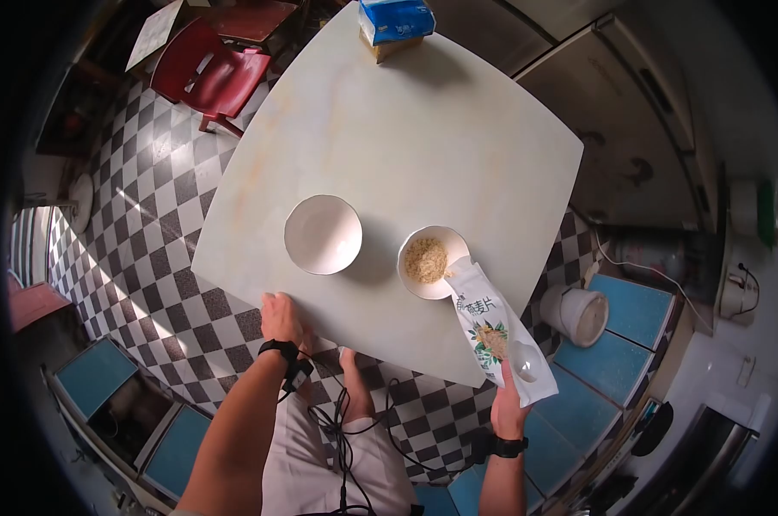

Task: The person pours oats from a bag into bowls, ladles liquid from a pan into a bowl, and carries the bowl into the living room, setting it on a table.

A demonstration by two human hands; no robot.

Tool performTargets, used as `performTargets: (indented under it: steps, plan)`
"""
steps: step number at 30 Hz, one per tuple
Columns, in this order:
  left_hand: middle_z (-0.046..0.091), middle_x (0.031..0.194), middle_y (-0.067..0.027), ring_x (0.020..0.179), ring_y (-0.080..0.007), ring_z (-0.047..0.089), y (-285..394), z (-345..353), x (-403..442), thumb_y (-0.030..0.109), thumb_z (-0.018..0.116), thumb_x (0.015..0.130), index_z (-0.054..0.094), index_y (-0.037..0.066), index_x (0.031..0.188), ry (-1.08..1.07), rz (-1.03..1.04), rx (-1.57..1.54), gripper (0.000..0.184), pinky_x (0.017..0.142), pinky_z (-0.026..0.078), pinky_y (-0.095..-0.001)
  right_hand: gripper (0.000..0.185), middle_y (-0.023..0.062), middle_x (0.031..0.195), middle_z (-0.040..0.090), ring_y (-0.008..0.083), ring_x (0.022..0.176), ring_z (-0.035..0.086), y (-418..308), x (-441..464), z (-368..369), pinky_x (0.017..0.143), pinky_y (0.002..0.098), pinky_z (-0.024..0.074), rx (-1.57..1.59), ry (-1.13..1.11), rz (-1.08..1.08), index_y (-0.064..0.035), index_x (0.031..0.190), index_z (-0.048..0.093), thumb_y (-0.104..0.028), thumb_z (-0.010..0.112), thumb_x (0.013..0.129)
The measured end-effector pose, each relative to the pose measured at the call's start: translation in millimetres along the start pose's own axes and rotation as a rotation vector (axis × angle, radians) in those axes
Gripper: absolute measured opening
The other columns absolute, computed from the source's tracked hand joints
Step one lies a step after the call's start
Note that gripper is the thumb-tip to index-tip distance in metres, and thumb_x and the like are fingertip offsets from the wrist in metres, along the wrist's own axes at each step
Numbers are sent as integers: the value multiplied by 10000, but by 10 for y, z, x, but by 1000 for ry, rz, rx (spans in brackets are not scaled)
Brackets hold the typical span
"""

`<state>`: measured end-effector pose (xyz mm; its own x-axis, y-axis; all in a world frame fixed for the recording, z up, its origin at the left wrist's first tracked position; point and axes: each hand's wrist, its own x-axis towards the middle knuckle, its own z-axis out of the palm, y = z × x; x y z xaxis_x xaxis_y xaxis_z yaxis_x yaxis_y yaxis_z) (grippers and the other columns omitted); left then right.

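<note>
A white bowl (323, 234) with nothing in it stands on the pale table (389, 155). To its right, a second white bowl (456, 242) holds a heap of oat flakes (426, 260). My right hand (509, 409) grips the lower end of a white oat bag (495, 337), whose open mouth is tilted over the right rim of that bowl, with flakes at the opening. My left hand (281, 316) rests at the near left edge of the table, below the first bowl; its fingers are curled, and anything under them is hidden.
A blue package (396, 19) on a cardboard box stands at the table's far edge. A red chair (210, 70) is at the upper left. To the right are a white bucket (575, 316) and a fridge. Black cables (344, 430) hang over my legs.
</note>
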<state>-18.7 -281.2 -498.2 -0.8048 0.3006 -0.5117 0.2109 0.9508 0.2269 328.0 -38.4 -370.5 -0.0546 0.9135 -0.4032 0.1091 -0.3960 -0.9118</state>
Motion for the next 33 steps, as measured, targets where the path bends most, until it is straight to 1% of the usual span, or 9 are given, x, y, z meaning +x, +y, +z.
performTargets:
  steps: [4,7,9,14,16,18,25,30,33]
  plan:
    - [538,1106,-282,1025,-479,608,80,-68,-7,25,552,877,557,-31,975,-44,-26,-25,113,832,550,-524,585,120,1394,543,265,1281,546,-39,29,39,1073,412,466,-94,27,8,-21,1426,447,59,702,906]
    - [540,1099,-284,1013,-477,615,72,-155,-82,-1,575,854,564,-35,972,-24,33,31,124,831,557,-518,588,119,1396,542,262,1276,548,5,-21,-4,1066,408,466,9,11,32,-18,1422,448,54,711,901]
    - [543,1096,-283,1009,-476,620,187,-228,-68,-21,624,806,573,-43,970,-75,-17,12,173,824,563,-513,602,121,1401,540,261,1278,548,12,28,14,1070,410,469,-114,13,36,-20,1433,442,52,712,900]
    - [543,1090,-278,1006,-475,622,82,-154,-70,-24,659,775,577,-45,969,-21,30,23,212,816,566,-511,611,120,1394,546,266,1267,553,31,52,34,1081,399,465,-29,-62,20,-22,1437,445,63,709,893]
    - [543,1090,-278,1004,-475,622,128,-166,-62,-20,659,777,575,-46,968,-17,40,21,210,812,566,-511,606,120,1389,550,264,1266,554,38,60,12,1080,394,466,-104,-85,-19,-20,1431,449,68,708,890]
    - [540,1090,-277,998,-475,620,157,-230,-81,10,621,819,568,-43,976,-62,24,44,174,809,565,-507,600,120,1384,553,261,1264,554,86,71,-30,1078,389,467,-173,-110,-58,-17,1425,453,74,707,888]
    - [545,1112,-273,1009,-472,613,105,-108,-80,63,532,897,554,-41,989,-32,15,28,140,825,551,-522,563,123,1369,553,254,1256,558,262,58,-243,1069,383,471,-87,-15,-4,-3,1386,467,110,690,881]
    - [547,1107,-282,1045,-483,587,25,-51,-26,176,398,981,536,-37,998,-46,-39,-57,254,874,513,-548,564,119,1361,551,253,1252,558,308,48,-288,1069,386,473,-135,8,-13,-4,1380,462,103,699,879]
    - [543,1112,-284,1047,-485,583,-67,66,1,191,390,983,540,-36,994,-5,-54,-136,272,874,508,-552,571,122,1371,544,261,1258,555,385,102,-285,1077,398,471,-86,41,-11,-8,1386,454,97,700,881]
